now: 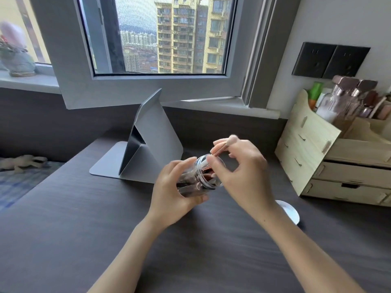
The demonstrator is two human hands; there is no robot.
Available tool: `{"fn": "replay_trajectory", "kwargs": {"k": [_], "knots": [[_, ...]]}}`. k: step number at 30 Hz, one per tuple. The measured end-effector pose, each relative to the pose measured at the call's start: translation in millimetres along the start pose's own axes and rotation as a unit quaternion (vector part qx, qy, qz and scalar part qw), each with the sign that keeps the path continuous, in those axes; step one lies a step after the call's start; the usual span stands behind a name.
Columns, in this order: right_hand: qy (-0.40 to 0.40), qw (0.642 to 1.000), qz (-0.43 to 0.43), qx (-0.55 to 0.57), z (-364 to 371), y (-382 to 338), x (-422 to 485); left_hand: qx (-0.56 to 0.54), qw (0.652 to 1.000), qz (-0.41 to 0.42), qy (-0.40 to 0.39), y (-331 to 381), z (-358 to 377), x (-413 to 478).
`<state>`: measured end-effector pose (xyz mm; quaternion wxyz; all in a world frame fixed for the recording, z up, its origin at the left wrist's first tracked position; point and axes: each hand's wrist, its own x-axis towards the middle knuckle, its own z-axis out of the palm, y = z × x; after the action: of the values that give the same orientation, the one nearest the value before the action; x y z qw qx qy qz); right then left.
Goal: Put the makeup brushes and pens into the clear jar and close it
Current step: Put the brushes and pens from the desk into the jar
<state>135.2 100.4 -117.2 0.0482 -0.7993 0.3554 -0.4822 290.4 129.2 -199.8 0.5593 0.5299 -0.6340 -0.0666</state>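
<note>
The clear jar (198, 180) is held above the dark desk, tilted with its open mouth toward the upper right. My left hand (175, 187) wraps around its body. Dark and rose-gold brushes or pens lie inside it. My right hand (239, 166) pinches a rose-gold makeup brush (222, 148) with a pale bristle tip, its lower end at the jar's mouth. The jar's clear lid (291, 211) lies flat on the desk, partly hidden behind my right forearm.
A grey folding tablet stand (148, 149) rises just behind the jar. A wooden drawer organiser (330, 157) with bottles and more brushes fills the right side. The open window frame (148, 89) hangs over the desk's back edge (211, 121).
</note>
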Motion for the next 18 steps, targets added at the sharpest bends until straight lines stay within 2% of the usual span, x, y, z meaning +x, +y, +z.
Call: {"fn": "replay_trajectory", "kwargs": {"k": [2, 3, 4, 6, 9, 11, 14, 16, 18], "knots": [[-0.033, 0.999, 0.002, -0.019, 5.5, 1.5, -1.6, -0.003, 1.0, -0.001, -0.002, -0.2, 0.0, 0.1], [-0.069, 0.997, 0.03, 0.009, 6.6, 3.7, -1.9, -0.005, 1.0, 0.0, -0.001, -0.6, -0.2, 0.2], [-0.11, 0.989, 0.075, 0.066, 6.1, 5.7, -1.2, -0.008, 1.0, 0.0, 0.0, -1.0, -0.3, 0.1], [-0.156, 0.951, 0.165, 0.21, 3.2, 8.9, 1.5, -0.008, 1.0, 0.001, 0.003, -1.9, -0.3, 0.3], [-0.126, 0.906, 0.228, 0.334, 2.7, 10.2, 1.6, -0.018, 1.0, -0.006, 0.01, -1.4, 0.1, 0.5], [-0.121, 0.887, 0.243, 0.373, 6.1, 6.5, -2.3, -0.028, 1.0, -0.007, 0.012, 0.3, -0.3, 0.8], [-0.159, 0.887, 0.237, 0.364, 9.1, 4.1, -7.1, -0.047, 0.999, -0.011, 0.023, 1.6, -1.5, 1.1], [-0.197, 0.878, 0.233, 0.369, 6.0, 4.1, -4.6, -0.074, 0.996, -0.039, 0.036, 0.5, -1.7, 1.5], [-0.175, 0.871, 0.227, 0.399, 1.3, 4.1, -1.0, -0.113, 0.99, -0.077, 0.04, -1.5, -1.4, 2.0]]}}
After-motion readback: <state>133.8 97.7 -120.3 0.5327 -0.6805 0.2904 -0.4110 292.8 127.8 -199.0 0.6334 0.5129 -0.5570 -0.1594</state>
